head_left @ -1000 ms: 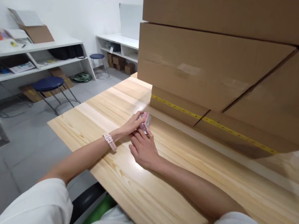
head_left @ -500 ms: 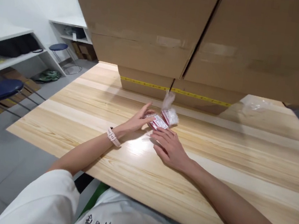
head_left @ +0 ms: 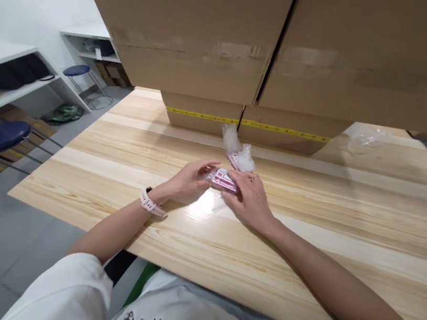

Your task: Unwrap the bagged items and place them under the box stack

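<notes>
On the wooden table, a small red-and-white packet (head_left: 225,181) in clear plastic lies between my two hands. My left hand (head_left: 189,180), with a pale watch band at its wrist, curls around the packet's left end, thumb in front and fingers behind. Fingers of my right hand (head_left: 250,197) rest over the right end, its thumb along the near side. Just behind lies a second red packet with crumpled clear wrapping (head_left: 244,159), touching neither hand as far as I can see. A clear plastic flap (head_left: 221,202) sticks out toward me beneath the first packet.
Large cardboard boxes (head_left: 199,36) are stacked at the table's back, with a yellow measuring tape (head_left: 203,116) across the lower ones. A clear plastic bag (head_left: 367,139) lies at the back right. Blue stools (head_left: 2,136) and white shelves (head_left: 29,86) stand to the left.
The packet has turned to lie more level and toward me. My left fingers have curled round its left end, and my right hand has moved further over its right end.
</notes>
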Demonstrator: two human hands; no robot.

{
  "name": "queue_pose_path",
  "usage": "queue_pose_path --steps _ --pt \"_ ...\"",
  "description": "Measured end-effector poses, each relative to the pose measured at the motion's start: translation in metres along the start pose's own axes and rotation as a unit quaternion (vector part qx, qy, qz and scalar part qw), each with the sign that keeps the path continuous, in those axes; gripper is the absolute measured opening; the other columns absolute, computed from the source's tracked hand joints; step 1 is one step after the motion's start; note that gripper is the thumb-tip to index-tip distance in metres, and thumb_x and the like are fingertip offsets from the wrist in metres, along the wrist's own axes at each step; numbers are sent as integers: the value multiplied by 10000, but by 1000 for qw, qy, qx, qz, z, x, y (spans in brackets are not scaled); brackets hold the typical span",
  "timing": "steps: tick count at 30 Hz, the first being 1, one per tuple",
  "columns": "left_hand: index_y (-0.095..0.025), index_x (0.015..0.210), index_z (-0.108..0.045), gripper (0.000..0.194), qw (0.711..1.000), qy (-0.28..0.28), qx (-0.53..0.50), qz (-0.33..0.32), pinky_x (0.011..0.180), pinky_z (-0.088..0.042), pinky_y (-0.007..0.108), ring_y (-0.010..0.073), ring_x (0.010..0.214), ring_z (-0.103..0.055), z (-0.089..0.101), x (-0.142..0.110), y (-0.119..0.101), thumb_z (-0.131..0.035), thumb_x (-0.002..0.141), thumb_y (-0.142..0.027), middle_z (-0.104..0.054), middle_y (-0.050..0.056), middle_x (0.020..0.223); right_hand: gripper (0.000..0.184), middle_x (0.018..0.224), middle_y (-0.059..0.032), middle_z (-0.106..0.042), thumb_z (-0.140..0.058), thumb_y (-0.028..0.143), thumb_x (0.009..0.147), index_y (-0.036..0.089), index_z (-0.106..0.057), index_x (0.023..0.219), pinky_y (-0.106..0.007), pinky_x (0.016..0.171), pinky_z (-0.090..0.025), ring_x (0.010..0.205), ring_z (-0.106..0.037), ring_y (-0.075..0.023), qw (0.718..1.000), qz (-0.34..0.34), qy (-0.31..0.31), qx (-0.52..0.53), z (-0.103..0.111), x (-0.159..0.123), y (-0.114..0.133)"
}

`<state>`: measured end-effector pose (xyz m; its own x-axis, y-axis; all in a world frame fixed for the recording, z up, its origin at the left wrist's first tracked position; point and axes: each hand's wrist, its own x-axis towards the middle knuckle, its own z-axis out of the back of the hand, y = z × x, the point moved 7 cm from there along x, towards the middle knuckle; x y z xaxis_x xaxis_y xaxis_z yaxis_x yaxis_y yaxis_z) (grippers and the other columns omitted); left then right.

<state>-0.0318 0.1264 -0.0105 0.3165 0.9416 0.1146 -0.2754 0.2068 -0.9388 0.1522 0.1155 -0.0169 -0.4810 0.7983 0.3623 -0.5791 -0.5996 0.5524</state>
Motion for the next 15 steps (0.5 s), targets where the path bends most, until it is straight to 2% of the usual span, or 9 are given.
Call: queue_pose_path --steps 3,8,12,15 --pt "-185 1321 -670 507 999 -5 47 21 879 -546 353 209 957 -694 13 1 0 -721 816 -179 -752 92 1076 367 1281 -106 -699 -637 316 938 223 -658 1292 -527 1000 -439 1137 -546 -333 1000 13 -13 -9 3 1 3" --pt "-187 1113 -759 366 993 -7 103 53 682 -498 277 160 738 -634 37 2 -1 -796 753 -241 -740 32 861 362 1183 -105 -694 -648 256 898 220 -644 1259 -440 891 -514 1062 -622 -281 997 2 -3 74 6 -1 5" --pt "-174 932 -784 211 988 24 133 67 542 -395 236 127 589 -534 50 -1 -4 -780 791 -331 -637 -5 667 375 1164 -97 -692 -705 318 862 228 -655 1223 -420 822 -543 974 -662 -254 982 -70 11 173 5 -3 -4" --pt "-166 783 -743 199 986 38 141 77 540 -407 229 133 606 -557 57 -4 -10 -790 781 -360 -651 16 674 449 1182 -100 -702 -761 372 839 213 -649 1244 -424 842 -571 963 -685 -238 939 -161 42 301 -1 -6 -15"
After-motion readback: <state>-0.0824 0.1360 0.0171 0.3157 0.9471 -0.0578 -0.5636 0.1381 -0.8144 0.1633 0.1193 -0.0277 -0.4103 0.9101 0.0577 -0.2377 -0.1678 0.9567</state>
